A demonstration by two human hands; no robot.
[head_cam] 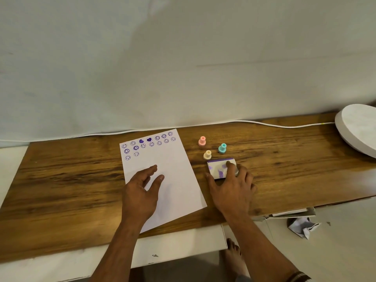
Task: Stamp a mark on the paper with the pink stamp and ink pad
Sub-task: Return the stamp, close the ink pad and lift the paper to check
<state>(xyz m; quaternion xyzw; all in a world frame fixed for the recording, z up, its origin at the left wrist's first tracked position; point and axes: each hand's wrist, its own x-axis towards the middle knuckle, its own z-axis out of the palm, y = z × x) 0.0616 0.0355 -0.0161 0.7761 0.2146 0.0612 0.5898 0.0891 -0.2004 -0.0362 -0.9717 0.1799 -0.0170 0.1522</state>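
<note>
Two hands down: left hand (pixel 142 186) flat, fingers spread, on paper (pixel 173 165); right hand (pixel 232 184) clasps ink pad (pixel 218 167). Pink stamp (pixel 202 141) stands untouched beyond that grasp. Step: steadying pad. Next: pick stamp, ink it.

The pink stamp (pixel 202 141) stands upright beyond the closed, purple-smeared ink pad (pixel 220 167), right of the partly stamped paper (pixel 175 171).

The paper (pixel 162 176) is lying on the tabletop (pixel 71 180) under the left fingers (pixel 156 178). The ink pad (pixel 220 166) is sitting under the right fingers (pixel 231 165), right of the paper. Three stamps (pixel 207 154) are standing just beyond those fingers.
</note>
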